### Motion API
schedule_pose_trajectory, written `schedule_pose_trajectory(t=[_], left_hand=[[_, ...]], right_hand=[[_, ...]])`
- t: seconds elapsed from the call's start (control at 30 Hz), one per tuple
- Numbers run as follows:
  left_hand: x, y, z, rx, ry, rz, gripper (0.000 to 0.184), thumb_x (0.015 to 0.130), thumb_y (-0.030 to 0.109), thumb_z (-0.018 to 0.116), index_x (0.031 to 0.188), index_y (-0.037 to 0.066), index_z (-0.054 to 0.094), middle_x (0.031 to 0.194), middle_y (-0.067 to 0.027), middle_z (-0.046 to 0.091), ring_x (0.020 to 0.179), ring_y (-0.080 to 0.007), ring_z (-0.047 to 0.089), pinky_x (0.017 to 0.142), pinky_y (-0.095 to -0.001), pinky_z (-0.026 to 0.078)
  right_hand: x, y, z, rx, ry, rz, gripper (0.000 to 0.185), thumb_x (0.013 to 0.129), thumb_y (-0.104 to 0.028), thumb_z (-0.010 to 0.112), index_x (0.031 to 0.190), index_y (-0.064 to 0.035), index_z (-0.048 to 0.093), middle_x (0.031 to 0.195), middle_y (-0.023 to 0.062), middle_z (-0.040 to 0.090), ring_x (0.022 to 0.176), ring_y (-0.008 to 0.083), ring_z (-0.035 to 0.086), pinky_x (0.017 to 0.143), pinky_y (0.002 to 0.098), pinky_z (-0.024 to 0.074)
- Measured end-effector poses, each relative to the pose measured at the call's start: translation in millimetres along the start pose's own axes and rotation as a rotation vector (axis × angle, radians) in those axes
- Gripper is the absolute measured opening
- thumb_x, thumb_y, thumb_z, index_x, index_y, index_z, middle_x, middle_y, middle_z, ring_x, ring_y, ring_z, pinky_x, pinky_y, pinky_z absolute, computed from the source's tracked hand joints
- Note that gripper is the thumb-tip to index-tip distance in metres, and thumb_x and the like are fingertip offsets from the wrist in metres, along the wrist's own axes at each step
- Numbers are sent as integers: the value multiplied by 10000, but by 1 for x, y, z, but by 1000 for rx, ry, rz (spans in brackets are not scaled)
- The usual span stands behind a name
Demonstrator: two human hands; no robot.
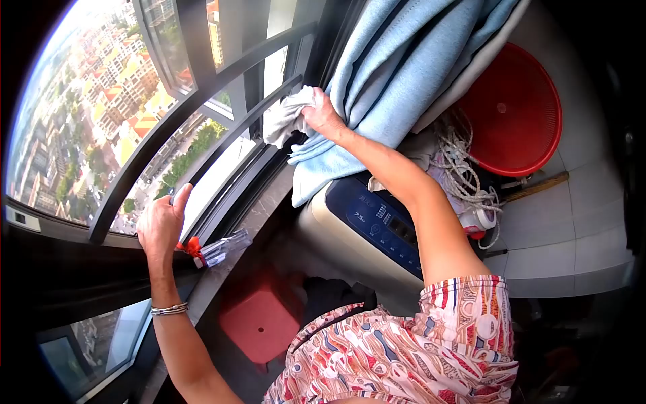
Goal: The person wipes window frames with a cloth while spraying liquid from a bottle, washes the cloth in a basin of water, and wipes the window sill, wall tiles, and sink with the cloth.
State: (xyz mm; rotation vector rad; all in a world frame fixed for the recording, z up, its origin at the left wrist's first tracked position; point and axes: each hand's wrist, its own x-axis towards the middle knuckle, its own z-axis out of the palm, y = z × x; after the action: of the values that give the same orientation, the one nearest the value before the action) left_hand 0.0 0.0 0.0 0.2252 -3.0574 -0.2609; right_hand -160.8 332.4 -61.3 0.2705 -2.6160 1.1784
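At the window, the left hand (160, 225) curls at a dark metal rail (232, 137); I cannot tell how tightly, its fingers being mostly hidden. Further right, a crumpled whitish cloth (286, 121) bunches leftward out of the right hand (324, 118), whose fingers pinch its edge beside light-blue draped fabric (410, 87). Beyond sits a round red plastic basket (518, 114).

– Cloth (286, 120)?
– Whitish-grey, crumpled, bunched in my grip at 11 o'clock.
– Touching the window bar (223, 143)?
– Can't tell; I see it just beside the upper end.
– Bar's pose?
– Dark, slanting from near 12 o'clock down to 9, my grip near its lower end.
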Motion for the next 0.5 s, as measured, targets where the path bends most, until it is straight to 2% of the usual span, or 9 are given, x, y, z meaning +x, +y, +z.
schedule_pose_trajectory(t=[0.03, 0.07, 0.1, 0.17, 0.27, 0.3, 0.33, 0.43, 0.5], left_hand=[[5, -2, 2, 7, 3, -5, 720, 825, 662, 348, 602, 23, 593, 635, -203, 585, 636, -339, 600, 608, -437, 446], [10, -4, 5, 13, 1, -8, 733, 820, 670, 347, 590, 14, 579, 614, -195, 575, 612, -323, 592, 589, -428, 445], [-12, 13, 15, -54, -44, -11, 733, 820, 670, 347, 590, 14, 579, 614, -195, 575, 612, -323, 592, 589, -428, 445], [-7, 0, 13, -45, -19, 9, 741, 826, 665, 342, 580, 1, 560, 586, -191, 547, 577, -324, 564, 583, -426, 443], [-1, 2, 7, -37, 12, 16, 748, 830, 664, 333, 578, -4, 555, 580, -184, 546, 569, -325, 555, 586, -426, 442], [-1, 1, 6, -39, 14, 17, 747, 829, 665, 333, 581, -4, 557, 585, -183, 553, 575, -325, 559, 588, -427, 441], [-2, -1, 8, -30, 22, 18, 734, 831, 658, 339, 609, -1, 574, 599, -189, 563, 603, -337, 573, 605, -435, 440], [-5, 0, 6, -33, 19, 28, 721, 834, 652, 338, 642, 3, 590, 608, -198, 564, 635, -352, 582, 624, -442, 440], [-6, 0, 6, 9, -14, 4, 715, 833, 653, 331, 640, 12, 583, 620, -201, 573, 649, -354, 587, 629, -441, 442]], right_hand=[[8, -1, 2, 281, 249, -177, 402, 724, -101, 532, 1100, 25, 464, 1113, 201, 543, 1038, 304, 525, 935, 331, 377], [20, 0, -2, 457, 323, -175, 306, 742, -87, 505, 1029, 19, 511, 996, 174, 575, 989, 289, 539, 911, 325, 391], [5, -14, -44, 363, 302, -209, 286, 777, -49, 491, 1056, 16, 495, 1043, 99, 539, 987, 222, 518, 867, 279, 414], [29, -28, -38, 226, 563, -76, 259, 823, -86, 460, 1051, 18, 525, 1049, 137, 564, 975, 244, 531, 873, 301, 412], [48, -73, -66, -557, 619, -374, 215, 820, -119, 483, 937, 22, 596, 1011, 229, 582, 973, 313, 542, 924, 351, 377], [54, -80, -70, -529, 526, -411, 181, 803, -102, 502, 891, 17, 606, 1027, 252, 559, 1015, 326, 513, 951, 377, 350], [59, -73, -62, -622, 614, -431, 209, 798, -113, 513, 932, 27, 590, 1033, 261, 548, 1049, 345, 486, 967, 393, 331], [60, -56, -34, -6, 883, -568, 453, 733, -106, 512, 1150, 61, 453, 1124, 280, 477, 1118, 410, 416, 994, 428, 295], [52, -42, -31, -29, 766, -552, 457, 688, -37, 463, 1135, 60, 463, 1112, 283, 460, 1052, 429, 445, 944, 427, 356]])
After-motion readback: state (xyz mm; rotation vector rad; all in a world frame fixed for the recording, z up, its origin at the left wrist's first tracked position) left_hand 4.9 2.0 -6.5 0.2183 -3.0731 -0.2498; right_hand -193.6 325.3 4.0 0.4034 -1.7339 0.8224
